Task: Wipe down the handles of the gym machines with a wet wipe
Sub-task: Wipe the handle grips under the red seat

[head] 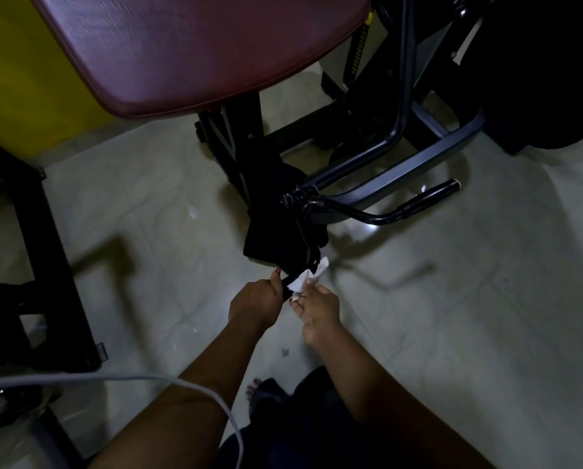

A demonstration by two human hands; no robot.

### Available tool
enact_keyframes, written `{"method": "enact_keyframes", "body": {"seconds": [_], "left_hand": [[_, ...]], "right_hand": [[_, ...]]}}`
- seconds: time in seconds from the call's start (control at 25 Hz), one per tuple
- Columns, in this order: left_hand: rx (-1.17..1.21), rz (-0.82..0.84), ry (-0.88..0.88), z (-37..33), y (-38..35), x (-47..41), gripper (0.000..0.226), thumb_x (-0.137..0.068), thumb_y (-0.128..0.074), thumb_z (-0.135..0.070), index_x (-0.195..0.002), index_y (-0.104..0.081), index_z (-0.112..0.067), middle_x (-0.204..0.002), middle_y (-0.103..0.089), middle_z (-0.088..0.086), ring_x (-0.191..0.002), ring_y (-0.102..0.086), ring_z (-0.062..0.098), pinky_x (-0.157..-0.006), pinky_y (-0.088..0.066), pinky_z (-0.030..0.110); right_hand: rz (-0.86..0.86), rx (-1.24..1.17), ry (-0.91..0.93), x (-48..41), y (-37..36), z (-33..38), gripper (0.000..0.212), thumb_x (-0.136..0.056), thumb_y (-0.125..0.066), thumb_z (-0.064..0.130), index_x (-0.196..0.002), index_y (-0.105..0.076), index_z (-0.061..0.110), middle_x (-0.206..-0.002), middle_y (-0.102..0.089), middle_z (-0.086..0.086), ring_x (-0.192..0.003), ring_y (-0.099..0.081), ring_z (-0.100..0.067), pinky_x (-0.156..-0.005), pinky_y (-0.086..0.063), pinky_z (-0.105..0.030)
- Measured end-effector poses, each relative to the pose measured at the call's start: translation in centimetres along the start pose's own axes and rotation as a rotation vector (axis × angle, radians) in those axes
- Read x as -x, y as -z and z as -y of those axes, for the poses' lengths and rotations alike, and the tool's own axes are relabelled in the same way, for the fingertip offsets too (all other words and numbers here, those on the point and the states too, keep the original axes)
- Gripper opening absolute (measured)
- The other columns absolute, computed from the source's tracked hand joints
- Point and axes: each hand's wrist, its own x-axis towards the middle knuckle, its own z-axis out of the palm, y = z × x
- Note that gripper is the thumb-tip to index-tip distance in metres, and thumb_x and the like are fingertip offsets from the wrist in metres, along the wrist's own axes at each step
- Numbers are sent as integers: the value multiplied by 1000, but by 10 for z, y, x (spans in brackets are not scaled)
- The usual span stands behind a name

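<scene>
A black machine handle (pixel 308 262) juts toward me from a dark metal arm below the maroon seat pad. My left hand (pixel 254 304) grips the near end of this handle. My right hand (pixel 319 311) holds a crumpled white wet wipe (pixel 308 277) wrapped against the handle just beyond my left hand. A second black handle (pixel 430 194) with a pale end cap sticks out to the right, with no hand on it.
The maroon padded seat (pixel 195 52) overhangs at top. Dark machine frame bars (pixel 418 154) spread right. A black cloth (pixel 276 228) hangs behind the handle. Another black frame (pixel 43 252) stands left. A grey cable (pixel 121 379) crosses my left forearm. Pale tiled floor lies all round.
</scene>
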Motion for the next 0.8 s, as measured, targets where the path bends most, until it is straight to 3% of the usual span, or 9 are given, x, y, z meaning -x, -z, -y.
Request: {"method": "enact_keyframes", "body": {"seconds": [0.04, 0.12, 0.2, 0.32, 0.4, 0.52, 0.6, 0.72, 0.8], "left_hand": [[-11, 10, 0, -2, 1, 0, 64, -99, -36, -21, -153, -3, -10, -128, -53, 15, -108, -56, 33, -80, -45, 39], [-13, 4, 13, -9, 2, -1, 55, -99, -34, -23, -150, -17, -13, -130, -52, 13, -107, -56, 33, -81, -45, 39], [68, -25, 66, -21, 0, 0, 42, -99, -31, -30, -139, -32, -15, -129, -50, 9, -108, -53, 33, -83, -43, 40], [150, -33, 189, -41, 2, 10, 39, -99, -41, -33, -134, -35, -17, -130, -45, 6, -116, -45, 31, -92, -37, 46], [166, -17, 211, -45, 8, 10, 38, -98, -44, -31, -133, -35, -18, -133, -43, 5, -118, -42, 31, -95, -35, 49], [222, 43, 270, -45, 13, 7, 38, -98, -45, -35, -133, -36, -20, -135, -43, 3, -119, -41, 32, -97, -32, 52], [205, 21, 314, -50, 13, 8, 38, -97, -46, -34, -132, -36, -22, -136, -42, 3, -119, -40, 32, -99, -30, 53], [187, -21, 355, -58, 12, 9, 39, -97, -47, -34, -133, -37, -24, -137, -38, 3, -122, -37, 33, -104, -24, 60], [188, -32, 377, -59, 12, 9, 43, -97, -47, -34, -137, -36, -24, -140, -36, 3, -127, -33, 33, -108, -16, 66]], "right_hand": [[31, -54, -45, -6, -3, 8, 24, -98, -53, 15, -116, -60, 0, -107, -66, -18, -100, -64, -30, -73, -56, -29], [74, -175, -95, -25, -10, 29, 30, -102, -43, 13, -124, -52, -4, -108, -62, -16, -102, -62, -31, -93, -51, -34], [124, -222, -91, -35, -15, 44, 27, -104, -36, 14, -114, -57, -2, -98, -62, -15, -86, -61, -26, -106, -41, -40], [179, -119, -123, -21, -1, 39, 26, -103, -41, 19, -119, -55, 3, -110, -62, -20, -92, -63, -28, -85, -53, -36], [140, 103, -72, -13, 12, 37, 23, -100, -51, 18, -117, -59, 6, -109, -64, -18, -99, -63, -29, -76, -54, -33], [-4, 568, 216, -26, 8, 60, 26, -94, -61, 21, -116, -68, 10, -106, -69, -9, -97, -65, -25, -85, -52, -33], [35, 839, 502, -31, 0, 79, 28, -92, -61, 16, -120, -67, 12, -109, -70, -7, -101, -65, -24, -87, -51, -31], [301, 1225, 887, -26, 6, 77, 27, -93, -50, 8, -114, -68, 7, -108, -68, -10, -102, -60, -21, -92, -45, -24], [553, 1294, 1196, -23, 20, 65, 27, -90, -47, 6, -102, -70, 1, -100, -70, -12, -99, -60, -15, -100, -35, -12]]}}
